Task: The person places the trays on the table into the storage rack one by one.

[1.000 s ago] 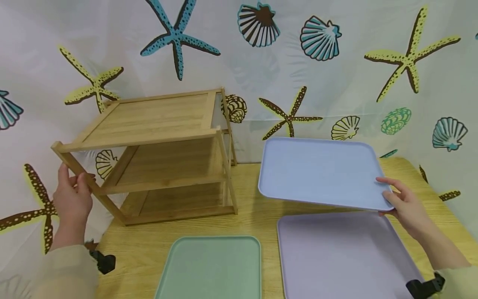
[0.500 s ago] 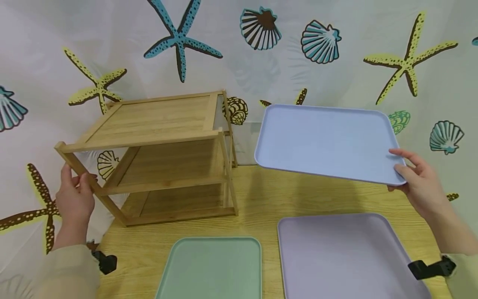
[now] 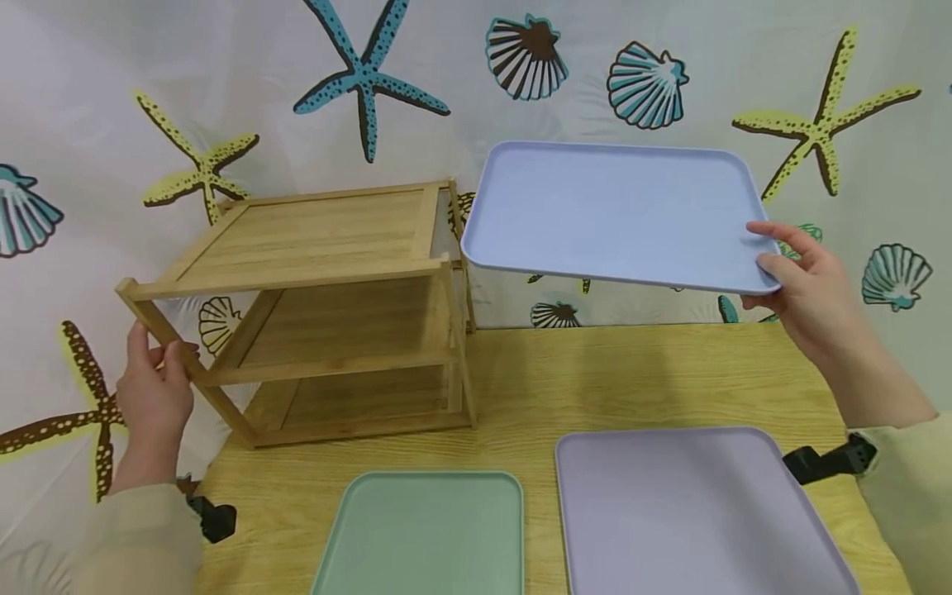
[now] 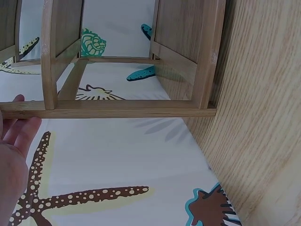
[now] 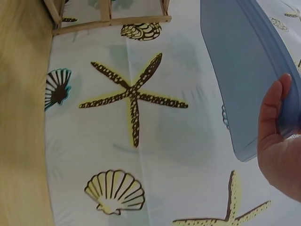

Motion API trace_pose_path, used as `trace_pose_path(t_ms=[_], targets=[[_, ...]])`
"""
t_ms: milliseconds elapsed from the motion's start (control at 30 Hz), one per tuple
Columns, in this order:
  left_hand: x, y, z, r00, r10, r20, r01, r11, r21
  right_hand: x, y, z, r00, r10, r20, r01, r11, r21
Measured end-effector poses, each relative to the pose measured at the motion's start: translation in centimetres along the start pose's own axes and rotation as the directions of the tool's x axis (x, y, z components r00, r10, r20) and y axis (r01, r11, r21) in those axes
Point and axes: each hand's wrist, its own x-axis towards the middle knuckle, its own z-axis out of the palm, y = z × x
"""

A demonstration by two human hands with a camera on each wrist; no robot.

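Right hand (image 3: 814,293) pinches pale-blue tray (image 3: 613,211), rectangular, round-cornered, low-rimmed.

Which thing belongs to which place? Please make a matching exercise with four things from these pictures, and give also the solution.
1. blue tray
2. green tray
3. purple tray
4. left hand

A. on the table, left of another tray
B. gripping the wooden rack
C. on the table, right of another tray
D. raised in the right hand

Pairs: 1-D, 2-A, 3-C, 4-B
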Motion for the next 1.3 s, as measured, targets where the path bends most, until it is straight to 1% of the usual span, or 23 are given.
trace_pose_path(t_ms=[167, 400, 500, 667, 800, 967, 1033, 1200, 1300], targets=[[0.1, 0.1, -0.1, 1.0, -0.004, 0.0, 0.004, 1.0, -0.005, 1.8, -0.9, 3.1, 1.0, 0.003, 0.025, -0.003, 1.0, 0.01], [0.1, 0.0, 0.0, 1.0, -0.017, 0.008, 0.017, 1.0, 0.0, 3.8, -1.5, 8.0, 0.996, 0.057, 0.063, -0.058, 0.998, 0.01], [0.1, -0.1, 0.0, 1.0, -0.013, 0.008, 0.013, 1.0, 0.002, 4.5, -1.7, 9.9, 0.994, 0.078, 0.075, -0.078, 0.997, -0.007], [0.1, -0.1, -0.1, 1.0, -0.006, 0.0, 0.006, 1.0, 0.003, 5.9, -1.2, 13.3, 0.992, 0.096, 0.086, -0.093, 0.995, -0.032], [0.0, -0.2, -0.2, 1.0, 0.005, -0.009, -0.005, 1.0, 0.004, 6.6, -0.5, 15.8, 0.988, 0.109, 0.113, -0.104, 0.993, -0.05], [-0.2, -0.4, -0.1, 1.0, 0.011, -0.018, -0.011, 1.0, 0.001, 7.0, 0.5, 18.2, 0.983, 0.131, 0.131, -0.117, 0.987, -0.109], [-0.2, -0.4, 0.0, 1.0, 0.011, -0.019, -0.011, 1.0, -0.004, 7.1, 1.0, 19.0, 0.98, 0.143, 0.137, -0.129, 0.986, -0.107], [-0.2, -0.4, 0.0, 1.0, 0.018, -0.02, -0.018, 1.0, -0.011, 7.5, 2.1, 20.4, 0.972, 0.191, 0.138, -0.187, 0.981, -0.042], [-0.1, -0.3, 0.0, 0.999, 0.037, -0.039, -0.037, 0.999, -0.005, 7.9, 2.7, 21.1, 0.972, 0.189, 0.138, -0.183, 0.982, -0.056]])
